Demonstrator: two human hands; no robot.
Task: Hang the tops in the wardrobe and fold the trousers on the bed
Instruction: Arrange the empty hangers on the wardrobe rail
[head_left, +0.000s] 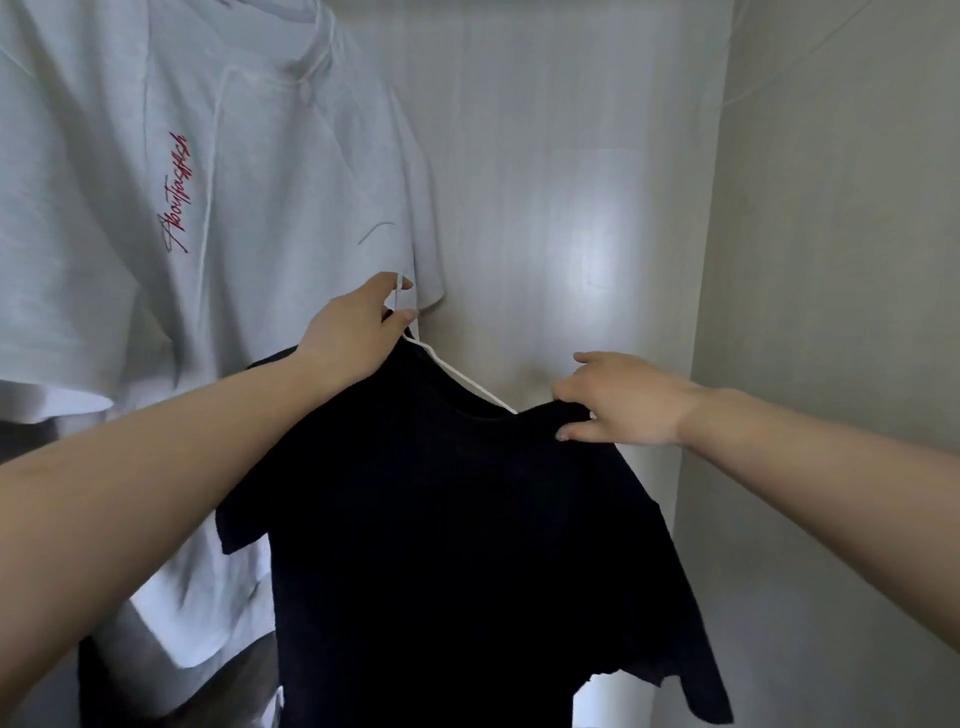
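Now the hanging step: the left hand (353, 332) pinches the white hanger (457, 375) hook, and the right hand (618, 402) grips the black T-shirt (457, 545) shoulder at three o'clock. Next, lift the hook toward twelve o'clock, beside the white T-shirt (197, 171).

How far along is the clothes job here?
Done: a white T-shirt already hangs in the wardrobe. In hand: the left hand grips the white hanger carrying a black T-shirt, while the right hand pinches its shoulder. Left: hooking it up. Trousers and bed are out of view.
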